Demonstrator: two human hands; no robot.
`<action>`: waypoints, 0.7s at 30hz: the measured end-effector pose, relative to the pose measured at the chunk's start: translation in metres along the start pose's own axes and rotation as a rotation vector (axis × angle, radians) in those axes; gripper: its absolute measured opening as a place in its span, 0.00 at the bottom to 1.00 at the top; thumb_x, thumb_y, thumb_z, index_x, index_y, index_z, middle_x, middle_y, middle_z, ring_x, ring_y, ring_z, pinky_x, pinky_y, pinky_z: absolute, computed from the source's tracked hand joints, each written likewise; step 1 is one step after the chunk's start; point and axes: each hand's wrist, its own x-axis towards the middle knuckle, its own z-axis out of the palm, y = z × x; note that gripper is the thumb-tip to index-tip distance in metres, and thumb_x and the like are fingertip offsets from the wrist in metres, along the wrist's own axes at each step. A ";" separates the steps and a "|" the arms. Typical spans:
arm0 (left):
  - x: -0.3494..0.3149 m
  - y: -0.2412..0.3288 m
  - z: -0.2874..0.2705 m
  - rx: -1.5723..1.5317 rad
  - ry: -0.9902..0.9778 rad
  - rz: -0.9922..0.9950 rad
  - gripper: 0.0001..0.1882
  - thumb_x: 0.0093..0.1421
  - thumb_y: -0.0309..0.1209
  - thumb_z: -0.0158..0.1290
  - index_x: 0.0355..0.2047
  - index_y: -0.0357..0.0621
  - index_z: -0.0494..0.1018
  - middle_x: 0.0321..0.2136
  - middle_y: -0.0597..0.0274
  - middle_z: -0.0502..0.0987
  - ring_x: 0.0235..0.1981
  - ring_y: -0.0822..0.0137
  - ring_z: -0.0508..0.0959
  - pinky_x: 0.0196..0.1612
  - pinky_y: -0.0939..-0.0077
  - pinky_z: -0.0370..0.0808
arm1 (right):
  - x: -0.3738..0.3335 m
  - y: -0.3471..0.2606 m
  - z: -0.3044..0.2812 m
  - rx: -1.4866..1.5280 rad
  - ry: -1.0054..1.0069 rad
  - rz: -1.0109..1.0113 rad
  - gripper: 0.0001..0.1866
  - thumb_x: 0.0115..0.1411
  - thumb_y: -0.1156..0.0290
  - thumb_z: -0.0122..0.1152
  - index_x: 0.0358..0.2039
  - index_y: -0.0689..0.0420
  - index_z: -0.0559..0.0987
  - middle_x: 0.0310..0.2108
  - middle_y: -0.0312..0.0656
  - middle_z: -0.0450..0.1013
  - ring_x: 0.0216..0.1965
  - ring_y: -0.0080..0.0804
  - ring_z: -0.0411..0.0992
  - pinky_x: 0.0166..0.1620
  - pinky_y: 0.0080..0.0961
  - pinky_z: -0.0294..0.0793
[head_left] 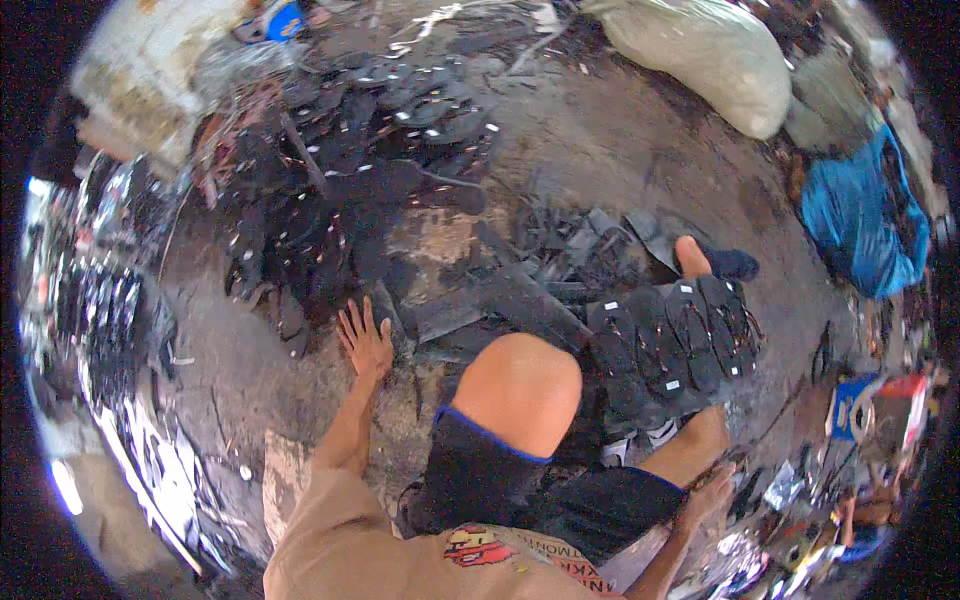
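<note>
I sit on the ground with one knee raised. My left hand [365, 338] is stretched forward, fingers spread, flat on the dirt floor beside a dark rubber strip [447, 318] and the edge of a heap of black flip-flops [340, 190]. My right hand [710, 492] hangs low by my right thigh, fingers loosely curled, close to shiny scraps; nothing shows in its grip. A neat row of several black flip-flops [675, 340] lies just beyond my knee, next to my bare foot [690, 255].
A big pale sack [710, 60] lies at the back right, with a blue plastic bag [865, 215] beside it. Bundles of packaged black sandals [110, 320] line the left. Coloured cartons [875, 405] and litter crowd the lower right. Black rubber offcuts [590, 245] lie mid-floor.
</note>
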 end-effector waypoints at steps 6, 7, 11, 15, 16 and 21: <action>0.007 0.064 0.006 -0.017 -0.039 0.062 0.39 0.72 0.60 0.44 0.78 0.65 0.51 0.78 0.48 0.44 0.78 0.37 0.39 0.76 0.37 0.36 | -0.005 -0.043 -0.011 0.145 0.041 0.280 0.24 0.79 0.50 0.43 0.32 0.57 0.69 0.27 0.33 0.61 0.28 0.25 0.58 0.32 0.31 0.59; 0.012 0.071 0.007 -0.025 -0.023 0.064 0.39 0.71 0.60 0.45 0.77 0.65 0.52 0.78 0.48 0.44 0.78 0.37 0.39 0.76 0.36 0.37 | -0.004 -0.045 -0.016 0.142 -0.004 0.305 0.24 0.79 0.50 0.43 0.37 0.59 0.72 0.30 0.37 0.65 0.31 0.28 0.61 0.36 0.34 0.62; 0.015 0.096 0.004 -0.036 -0.049 0.049 0.40 0.69 0.62 0.48 0.76 0.65 0.56 0.78 0.47 0.45 0.77 0.33 0.40 0.75 0.34 0.38 | -0.011 -0.049 -0.012 0.214 0.108 0.307 0.27 0.79 0.48 0.43 0.32 0.59 0.73 0.27 0.35 0.64 0.30 0.27 0.60 0.35 0.33 0.62; 0.013 0.140 0.001 0.004 -0.091 0.261 0.41 0.65 0.64 0.51 0.74 0.62 0.61 0.77 0.46 0.47 0.76 0.32 0.40 0.74 0.29 0.36 | -0.014 -0.089 -0.001 0.205 0.184 0.386 0.31 0.78 0.47 0.43 0.27 0.60 0.73 0.24 0.33 0.64 0.29 0.26 0.60 0.35 0.30 0.64; 0.012 0.159 0.003 -0.026 -0.098 0.327 0.41 0.64 0.64 0.52 0.72 0.60 0.65 0.77 0.46 0.47 0.76 0.32 0.40 0.73 0.27 0.35 | -0.012 -0.097 -0.007 0.115 0.105 0.436 0.32 0.78 0.46 0.43 0.28 0.62 0.74 0.26 0.36 0.67 0.31 0.29 0.62 0.37 0.33 0.66; 0.006 0.279 -0.001 -0.035 -0.426 0.506 0.38 0.62 0.55 0.56 0.64 0.41 0.72 0.76 0.42 0.48 0.77 0.33 0.35 0.73 0.27 0.31 | -0.014 -0.021 -0.005 -0.205 0.273 0.089 0.37 0.76 0.40 0.43 0.30 0.65 0.79 0.24 0.39 0.70 0.28 0.32 0.65 0.35 0.36 0.68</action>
